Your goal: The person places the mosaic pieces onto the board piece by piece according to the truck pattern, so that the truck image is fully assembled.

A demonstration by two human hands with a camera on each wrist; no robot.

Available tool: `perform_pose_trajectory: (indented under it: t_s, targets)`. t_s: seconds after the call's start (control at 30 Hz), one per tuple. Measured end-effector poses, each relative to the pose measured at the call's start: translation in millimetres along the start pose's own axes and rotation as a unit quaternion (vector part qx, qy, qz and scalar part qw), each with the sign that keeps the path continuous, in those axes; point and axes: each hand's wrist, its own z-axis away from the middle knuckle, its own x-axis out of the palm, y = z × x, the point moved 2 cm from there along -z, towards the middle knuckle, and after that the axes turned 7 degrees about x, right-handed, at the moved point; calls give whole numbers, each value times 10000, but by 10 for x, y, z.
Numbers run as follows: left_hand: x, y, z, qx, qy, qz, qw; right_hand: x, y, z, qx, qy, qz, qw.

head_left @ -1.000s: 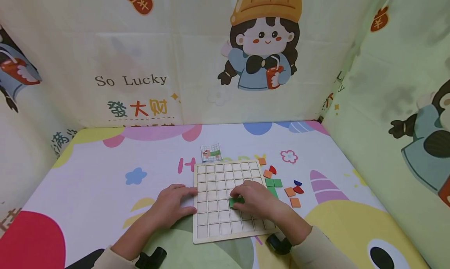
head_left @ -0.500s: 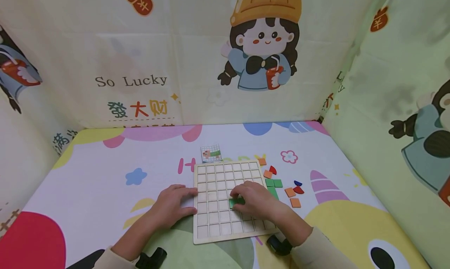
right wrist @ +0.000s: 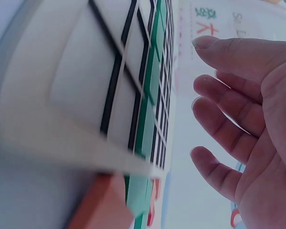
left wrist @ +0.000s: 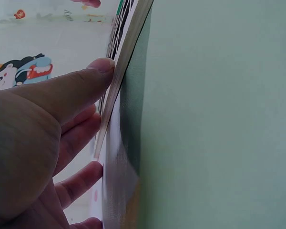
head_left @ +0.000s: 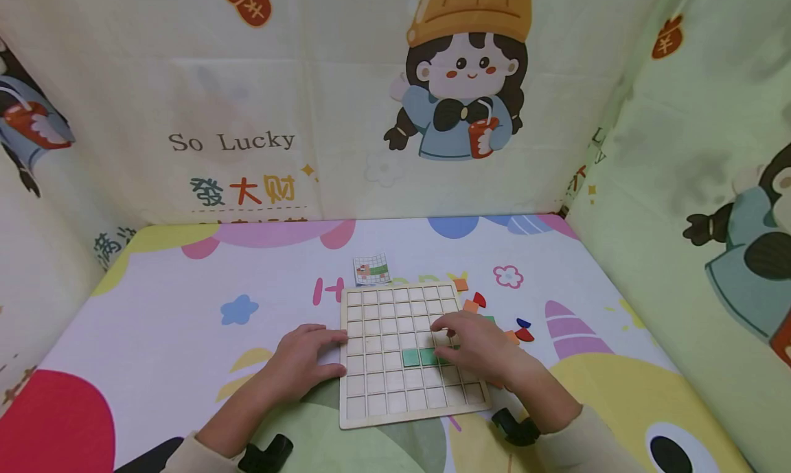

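A pale wooden grid board (head_left: 371, 418) lies on the patterned cloth. My left hand (head_left: 303, 360) rests against its left edge, thumb and fingertips touching the rim; the left wrist view has the thumb (left wrist: 81, 88) right on that edge. Over the board's right half, my right hand (head_left: 476, 342) hovers with nothing between thumb and fingers, as the right wrist view bears out with its loosely spread fingers (right wrist: 224, 121). Green square tiles (head_left: 410, 358) sit side by side in one row of cells, the row's right end hidden by that hand.
Right of the board lie orange squares (head_left: 461, 284), red quarter-round pieces (head_left: 479, 299), a small blue piece (head_left: 523, 322) and a partly covered green tile (head_left: 490, 319). Behind the board is a small picture card (head_left: 371, 270). A printed cloth wall (head_left: 346, 116) stands at the back.
My right hand has lifted away from the green tiles and moved right, its fingers parting and uncovering more of the row. The left hand has stayed at the board's edge.
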Motion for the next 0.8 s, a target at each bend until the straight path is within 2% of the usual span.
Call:
perform_pose_trajectory:
  t_s: [0.23,0.4,0.6,0.8]
  targets:
    - [5,-9,-8,108,48,26,9999,-90,183,82,-16,234,186,9996]
    - [3,-5,-8,62,31,44,10000,-143,303,146,340,316,190,9987]
    - [-7,8,-8,11,-30,26,10000,-182,440,193,501,461,156,9976]
    - [2,7,-5,-16,-30,11,10000,-197,534,199,819,388,22,9959]
